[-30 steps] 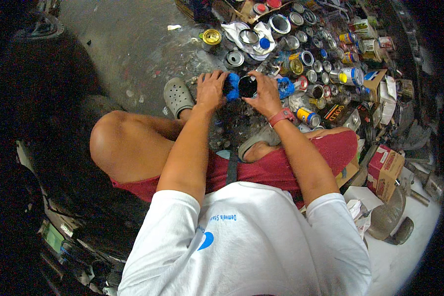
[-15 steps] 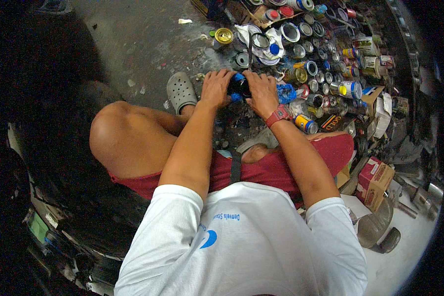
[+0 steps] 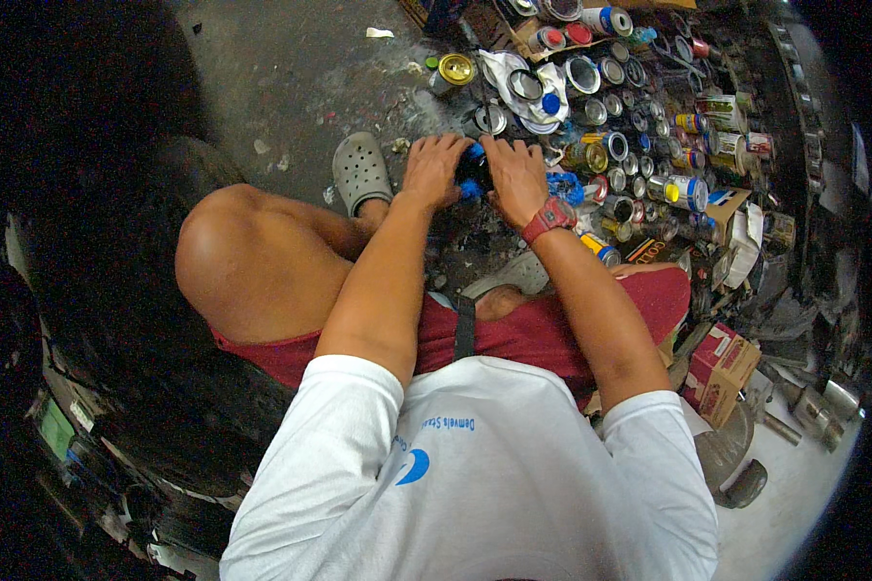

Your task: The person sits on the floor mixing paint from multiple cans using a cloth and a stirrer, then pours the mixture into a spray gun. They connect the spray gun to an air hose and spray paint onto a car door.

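So both hands are on one thing: the left hand [image 3: 434, 172] and right hand [image 3: 513, 182] curl around opposite sides of a single dark, blue-smeared container [image 3: 473, 167], between them just above the grimy floor [image 3: 291, 82]. Fingers hide its full shape. Two clogs [image 3: 359, 165], rubbery with round holes. Beyond: one round gold-topped can [image 3: 455, 70], two red lids [image 3: 577, 34], plus metal cans [image 3: 613, 146] too crowded to count.
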Action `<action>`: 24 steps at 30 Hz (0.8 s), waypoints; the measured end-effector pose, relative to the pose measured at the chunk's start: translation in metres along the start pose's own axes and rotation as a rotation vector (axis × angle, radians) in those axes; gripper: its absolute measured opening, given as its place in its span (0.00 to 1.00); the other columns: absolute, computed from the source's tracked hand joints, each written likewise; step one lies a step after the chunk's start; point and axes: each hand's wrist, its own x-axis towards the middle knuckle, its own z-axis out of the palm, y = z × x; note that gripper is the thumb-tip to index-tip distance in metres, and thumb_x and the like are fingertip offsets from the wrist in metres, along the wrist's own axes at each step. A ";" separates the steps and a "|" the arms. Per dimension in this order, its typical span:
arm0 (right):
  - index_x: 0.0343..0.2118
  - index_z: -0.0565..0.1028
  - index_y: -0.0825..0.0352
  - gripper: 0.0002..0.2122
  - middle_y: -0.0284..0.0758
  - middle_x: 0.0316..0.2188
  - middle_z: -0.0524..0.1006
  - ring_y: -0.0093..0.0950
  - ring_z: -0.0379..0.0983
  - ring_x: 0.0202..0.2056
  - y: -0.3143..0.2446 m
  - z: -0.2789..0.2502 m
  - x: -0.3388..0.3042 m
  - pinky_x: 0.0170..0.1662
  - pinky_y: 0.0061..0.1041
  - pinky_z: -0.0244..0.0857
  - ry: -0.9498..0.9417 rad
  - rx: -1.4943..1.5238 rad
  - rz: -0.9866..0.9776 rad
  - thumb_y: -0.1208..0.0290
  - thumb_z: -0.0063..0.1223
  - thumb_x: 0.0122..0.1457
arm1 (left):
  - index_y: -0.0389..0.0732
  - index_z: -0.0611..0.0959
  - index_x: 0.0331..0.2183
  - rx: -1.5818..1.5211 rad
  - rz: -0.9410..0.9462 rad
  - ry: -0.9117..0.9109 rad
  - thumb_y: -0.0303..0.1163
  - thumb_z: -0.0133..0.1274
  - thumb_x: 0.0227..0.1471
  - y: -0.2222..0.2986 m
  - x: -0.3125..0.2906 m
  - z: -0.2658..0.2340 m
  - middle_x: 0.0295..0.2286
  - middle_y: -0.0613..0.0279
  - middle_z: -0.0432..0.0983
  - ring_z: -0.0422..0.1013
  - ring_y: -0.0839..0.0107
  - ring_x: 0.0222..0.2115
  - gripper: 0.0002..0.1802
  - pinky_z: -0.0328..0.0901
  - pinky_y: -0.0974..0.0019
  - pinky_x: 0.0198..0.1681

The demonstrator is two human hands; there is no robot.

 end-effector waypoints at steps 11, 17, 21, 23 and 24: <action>0.52 0.79 0.61 0.13 0.37 0.38 0.85 0.40 0.79 0.44 0.000 0.009 0.016 0.47 0.44 0.65 -0.012 -0.035 -0.057 0.68 0.52 0.67 | 0.48 0.78 0.61 0.004 -0.053 0.007 0.30 0.77 0.34 0.001 0.001 0.008 0.58 0.61 0.74 0.69 0.55 0.60 0.49 0.58 0.48 0.69; 0.51 0.79 0.60 0.13 0.39 0.38 0.85 0.40 0.81 0.45 -0.006 0.012 0.027 0.49 0.44 0.65 -0.063 -0.117 -0.093 0.68 0.53 0.66 | 0.47 0.73 0.65 0.005 -0.071 -0.100 0.37 0.78 0.34 -0.002 0.005 0.004 0.63 0.55 0.70 0.66 0.48 0.64 0.55 0.59 0.43 0.69; 0.50 0.79 0.61 0.12 0.37 0.39 0.85 0.40 0.81 0.45 -0.010 0.013 0.031 0.51 0.44 0.66 -0.079 -0.136 -0.105 0.68 0.52 0.66 | 0.47 0.73 0.65 -0.010 -0.078 -0.082 0.36 0.77 0.34 -0.003 0.004 0.006 0.63 0.55 0.70 0.67 0.48 0.63 0.54 0.60 0.43 0.68; 0.49 0.78 0.61 0.11 0.36 0.39 0.85 0.40 0.81 0.45 -0.012 0.012 0.033 0.51 0.43 0.66 -0.117 -0.156 -0.097 0.67 0.52 0.67 | 0.48 0.74 0.64 -0.021 -0.087 -0.074 0.35 0.77 0.34 -0.004 0.004 0.008 0.62 0.54 0.70 0.67 0.48 0.63 0.53 0.61 0.43 0.67; 0.48 0.78 0.61 0.10 0.37 0.39 0.85 0.39 0.81 0.45 -0.014 0.011 0.034 0.52 0.43 0.66 -0.130 -0.156 -0.089 0.67 0.52 0.67 | 0.48 0.74 0.64 -0.025 -0.096 -0.076 0.34 0.76 0.34 -0.004 0.004 0.010 0.62 0.54 0.71 0.67 0.47 0.63 0.53 0.62 0.43 0.67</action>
